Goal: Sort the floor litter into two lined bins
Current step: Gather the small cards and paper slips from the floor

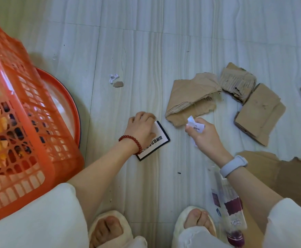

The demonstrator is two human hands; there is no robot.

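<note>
An orange plastic lattice basket point(17, 126) stands at the far left, with a round orange-rimmed basin point(64, 104) just behind it. A white dark-bordered printed card point(155, 140) lies mid-floor under the left hand point(142, 127). Torn brown cardboard pieces point(190, 99) lie to its right. A clear plastic bottle point(230, 212) lies nearest, beside the right foot.

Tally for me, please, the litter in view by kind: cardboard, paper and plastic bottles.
Cardboard: 5 — torn sheet, shredded wad, folded piece, large sheet, small scrap
Paper: 3 — card, slip, crumpled bit
Plastic bottle: 1
Total: 9
</note>
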